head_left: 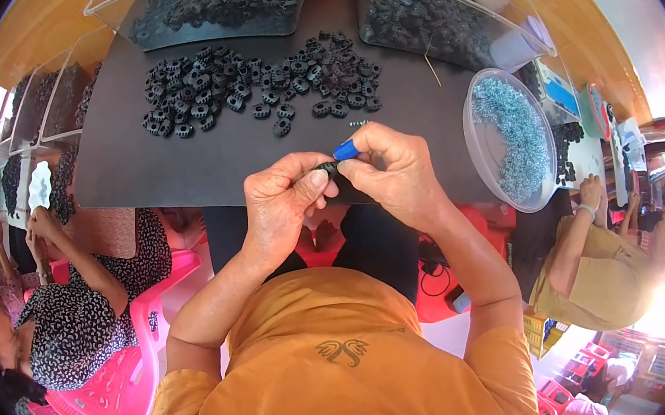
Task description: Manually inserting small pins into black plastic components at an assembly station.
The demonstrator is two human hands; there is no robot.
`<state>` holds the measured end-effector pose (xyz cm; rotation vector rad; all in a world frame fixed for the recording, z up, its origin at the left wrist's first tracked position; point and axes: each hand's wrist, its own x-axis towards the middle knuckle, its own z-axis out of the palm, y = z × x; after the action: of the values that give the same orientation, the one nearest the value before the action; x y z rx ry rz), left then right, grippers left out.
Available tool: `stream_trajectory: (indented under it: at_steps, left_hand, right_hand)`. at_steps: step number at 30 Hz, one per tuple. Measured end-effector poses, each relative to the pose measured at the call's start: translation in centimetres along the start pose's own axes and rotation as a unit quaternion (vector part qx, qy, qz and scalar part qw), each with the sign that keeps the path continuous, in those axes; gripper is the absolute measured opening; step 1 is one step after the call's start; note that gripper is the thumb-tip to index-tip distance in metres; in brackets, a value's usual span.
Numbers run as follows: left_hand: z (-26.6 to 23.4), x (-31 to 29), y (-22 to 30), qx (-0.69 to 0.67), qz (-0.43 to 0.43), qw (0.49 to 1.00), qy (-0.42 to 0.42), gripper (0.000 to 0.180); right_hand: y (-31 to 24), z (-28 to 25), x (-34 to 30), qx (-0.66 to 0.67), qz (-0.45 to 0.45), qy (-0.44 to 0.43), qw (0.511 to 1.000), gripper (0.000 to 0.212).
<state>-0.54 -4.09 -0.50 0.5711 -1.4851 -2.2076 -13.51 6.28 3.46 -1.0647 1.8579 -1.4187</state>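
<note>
Head view, hands: at the near edge of a dark table mat (182, 166), the left hand (279, 205) and the right hand (394, 173) meet over a small black part (332, 169).
Left fingers: curled, thumb and forefinger pinching the black part.
Right fingers: pressed together around a blue-handled tool (346, 151), its tip at the part.
On the mat: a loose heap of black parts (255, 86) lies well beyond the hands.
Right side: a round clear tub (479, 151) holds small silvery metal pieces (515, 135).
Far edge: two clear trays, one at centre (206, 6) and one to the right (443, 22), hold more black parts.
Flanks: a seated person in a spotted top (76, 315) at left, another in a mustard top (597, 261) at right.
</note>
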Motion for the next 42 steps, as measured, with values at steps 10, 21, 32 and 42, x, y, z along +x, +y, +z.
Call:
stream_trajectory:
  at_steps: [10, 21, 32, 42]
  left_hand:
    - [0.8, 0.2, -0.5, 0.124, 0.086, 0.989, 0.016, 0.010]
    - [0.1, 0.2, 0.3, 0.075, 0.001, 0.997, 0.003, 0.014]
    - [0.9, 0.3, 0.0, 0.190, 0.076, 0.979, 0.014, 0.012]
    - [-0.6, 2.1, 2.8, 0.288, 0.071, 0.955, -0.020, 0.012]
  right_hand:
    - [0.9, -0.2, 0.0, -0.161, -0.166, 0.013, 0.973, 0.009]
    - [1.4, -0.9, 0.8, 0.137, 0.042, -0.089, 0.986, 0.006]
    - [0.8, -0.6, 0.2, 0.038, 0.047, -0.054, 0.997, 0.005]
    - [2.9, -1.7, -0.3, 0.087, -0.018, 0.040, 0.995, 0.016]
